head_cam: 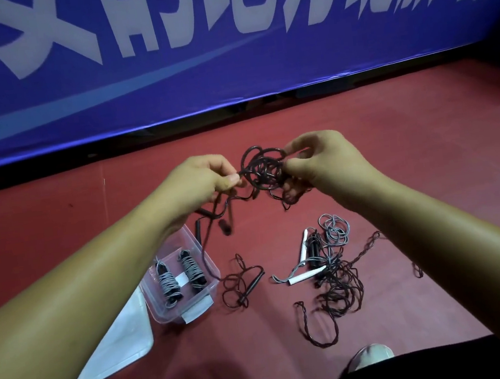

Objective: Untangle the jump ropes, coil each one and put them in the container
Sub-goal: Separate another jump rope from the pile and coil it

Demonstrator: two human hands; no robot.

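Pinching one strand of the dark rope tangle [263, 169] between thumb and forefinger of the left grip [197, 179], clamped on it. Gripping the opposite side of the same tangle with the right grip [326, 162], fingers curled into the loops. Held in the air between both grips, above the red floor [409, 146]. Dangling from it below the left grip: loose strands and black handles [199, 231], over the far corner of the container [163, 311]. Container clear, on the floor at lower left. Inside it, side by side: two coiled grey ropes [168, 279]. Just right of the container: small dark rope [240, 284] with a black handle. Further right: mixed pile [337, 285] of dark and grey rope with white handles [304, 276]. Touching the container's left side: flat white sheet [120, 344]. Behind: blue banner [229, 76].
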